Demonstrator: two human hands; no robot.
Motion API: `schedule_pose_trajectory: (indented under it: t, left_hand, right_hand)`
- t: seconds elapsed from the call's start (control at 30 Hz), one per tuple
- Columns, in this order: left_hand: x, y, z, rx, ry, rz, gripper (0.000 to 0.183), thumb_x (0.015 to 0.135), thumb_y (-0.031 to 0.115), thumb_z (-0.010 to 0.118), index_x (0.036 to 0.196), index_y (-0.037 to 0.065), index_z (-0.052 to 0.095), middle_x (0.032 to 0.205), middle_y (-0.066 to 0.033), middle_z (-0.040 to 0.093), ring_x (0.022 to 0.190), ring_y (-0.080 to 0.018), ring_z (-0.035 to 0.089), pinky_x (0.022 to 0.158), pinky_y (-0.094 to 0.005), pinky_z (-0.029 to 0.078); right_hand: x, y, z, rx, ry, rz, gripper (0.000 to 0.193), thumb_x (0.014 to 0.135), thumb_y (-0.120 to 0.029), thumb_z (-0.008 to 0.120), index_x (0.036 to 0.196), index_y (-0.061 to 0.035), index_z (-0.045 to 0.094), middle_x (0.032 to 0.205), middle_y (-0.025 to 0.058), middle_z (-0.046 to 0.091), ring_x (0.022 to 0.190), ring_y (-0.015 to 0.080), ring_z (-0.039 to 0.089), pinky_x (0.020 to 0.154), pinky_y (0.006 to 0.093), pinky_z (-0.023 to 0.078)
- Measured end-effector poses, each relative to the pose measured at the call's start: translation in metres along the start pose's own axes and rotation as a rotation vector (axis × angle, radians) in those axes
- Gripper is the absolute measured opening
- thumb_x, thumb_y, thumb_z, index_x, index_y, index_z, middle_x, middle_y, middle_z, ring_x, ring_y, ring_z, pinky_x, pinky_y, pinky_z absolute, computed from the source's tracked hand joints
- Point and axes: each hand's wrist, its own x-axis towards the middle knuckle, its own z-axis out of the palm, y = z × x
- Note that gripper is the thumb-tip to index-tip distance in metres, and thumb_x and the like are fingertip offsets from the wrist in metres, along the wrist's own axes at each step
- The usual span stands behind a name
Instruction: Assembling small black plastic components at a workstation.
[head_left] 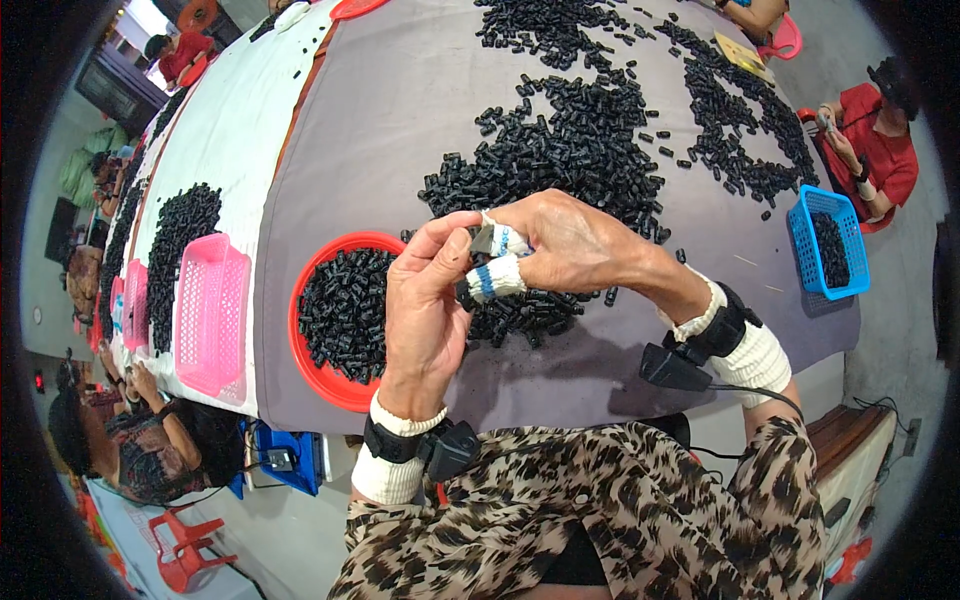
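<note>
Grey cloth covers the long table point(400, 110), which runs away from the viewer and carries loose drifts of small black plastic pieces point(580, 140); a white cloth covers the adjoining stretch to the left, where more black pieces lie beside a pink basket point(210, 315). At centre, both hands meet just above the near edge of the main heap. The left hand point(425, 320) rises from the lower edge with its palm turned inward, thumb and forefinger curled closed toward the right hand. The right hand point(570, 245) enters from the right, its fingers wrapped in white tape with blue bands point(495, 280), and is closed in a pinch on a small dark piece point(482, 240) held between the two hands; whether the left fingertips also touch that piece cannot be told. The piece's long axis is too small to read. A red round tray point(320, 380) filled with black pieces sits just left of the left hand, touching the hand's outline in this view, so the left hand is the nearer one to it; the heap lies directly beyond and beneath both hands. A blue basket point(828, 245) holding black pieces stands well apart at the right table edge. Other people in red sit at the far corners, and one more person sits at lower left.
</note>
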Motion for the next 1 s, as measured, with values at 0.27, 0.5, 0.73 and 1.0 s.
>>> schedule_pose_trajectory:
  t: [0.27,0.5,0.73,1.0]
  left_hand:
    - [-0.001,0.0,0.002,-0.009,-0.006,-0.006,0.021,0.087,0.013,0.055,0.105,0.001,0.055,0.092,-0.0067,0.061,0.081,-0.0134,0.06,0.072,-0.0256,0.051]
    - [-0.001,0.001,0.001,-0.051,0.004,-0.009,0.02,0.088,0.011,0.055,0.105,0.0,0.055,0.093,-0.008,0.061,0.082,-0.0139,0.061,0.071,-0.0262,0.052]
    - [0.0,-0.001,-0.001,-0.058,-0.009,-0.003,0.022,0.087,0.011,0.054,0.106,0.0,0.054,0.094,-0.0082,0.06,0.083,-0.0156,0.061,0.072,-0.0275,0.052]
    - [0.0,-0.003,0.0,-0.092,-0.003,-0.014,0.021,0.088,0.011,0.054,0.105,0.0,0.054,0.094,-0.0084,0.06,0.084,-0.0157,0.061,0.074,-0.0279,0.052]
  right_hand:
    - [-0.002,-0.005,-0.002,-0.049,0.004,0.007,0.027,0.07,-0.024,0.06,0.073,0.0026,0.055,0.063,0.0171,0.058,0.056,0.0297,0.055,0.056,0.0384,0.042]
    - [0.002,-0.002,-0.002,-0.077,0.081,-0.039,0.03,0.068,-0.027,0.062,0.074,0.0019,0.056,0.064,0.0174,0.058,0.059,0.0325,0.057,0.058,0.0395,0.043]
    - [0.001,-0.004,0.0,-0.065,0.037,0.007,0.025,0.069,-0.022,0.059,0.074,0.0026,0.056,0.065,0.0192,0.058,0.059,0.0336,0.056,0.058,0.0398,0.043]
    - [-0.002,0.004,0.002,-0.139,0.033,-0.041,0.033,0.074,-0.03,0.068,0.084,-0.0005,0.057,0.063,0.0041,0.055,0.056,0.0121,0.048,0.053,0.0302,0.041]
